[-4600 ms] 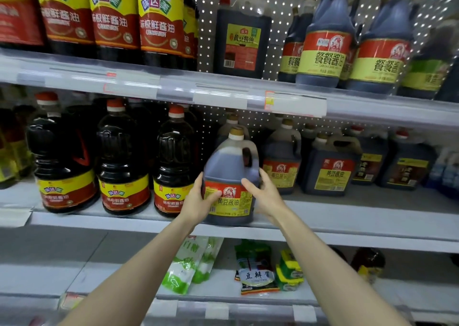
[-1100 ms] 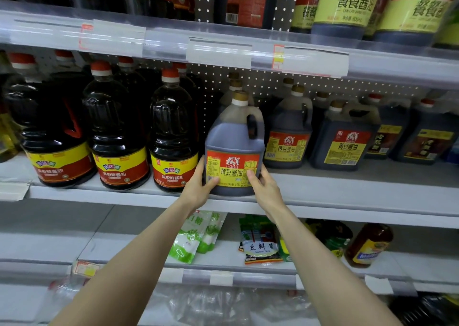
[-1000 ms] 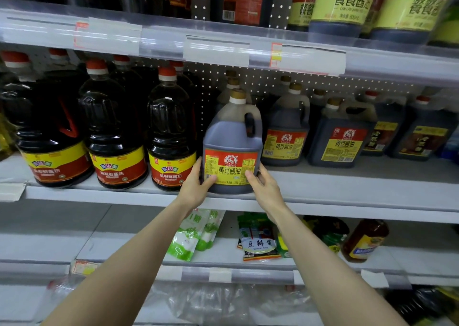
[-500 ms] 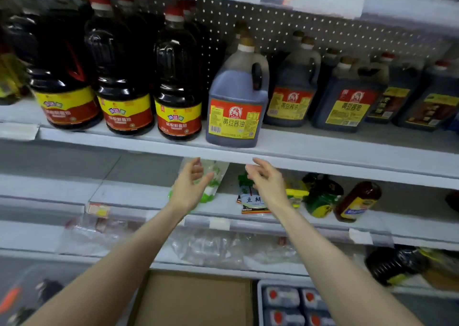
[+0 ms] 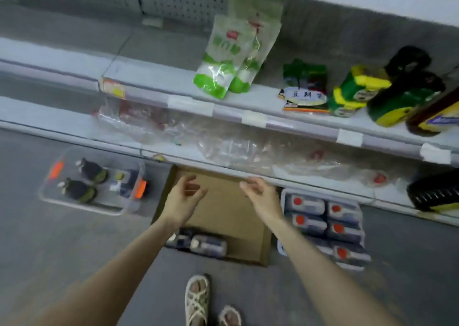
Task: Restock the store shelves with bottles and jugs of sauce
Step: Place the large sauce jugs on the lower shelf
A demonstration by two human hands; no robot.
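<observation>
Downward view of a store aisle with a grey floor [image 5: 49, 251]. Two grey shelves run across the frame in front of a perforated back panel [image 5: 178, 0]. The upper shelf [image 5: 154, 77] carries green-and-white pouches [image 5: 223, 62], a flat packet [image 5: 304, 89], green-and-yellow packs [image 5: 352, 92] and a brown bottle [image 5: 437, 112] cut off by the right edge. The lower shelf [image 5: 62, 124] holds crumpled clear plastic wrap [image 5: 236, 149].

On the floor stand a clear bin [image 5: 82, 206] with orange latches, an open cardboard box [image 5: 223, 214] and, just beside it, a crate [image 5: 282, 226]. The sauce is here: two jugs [image 5: 201, 245] lie in the box's near left corner, and red-capped jugs [image 5: 342, 231] fill the crate.

The left hand [image 5: 185, 196] and right hand [image 5: 260, 196] hang above the box — both empty, fingers loosely curled. Sandals [image 5: 197, 298] show at the bottom edge.

Motion blur makes the labels unreadable; the dark items in the bin cannot be identified, nor can a black ribbed object [image 5: 432, 194] at the right edge.
</observation>
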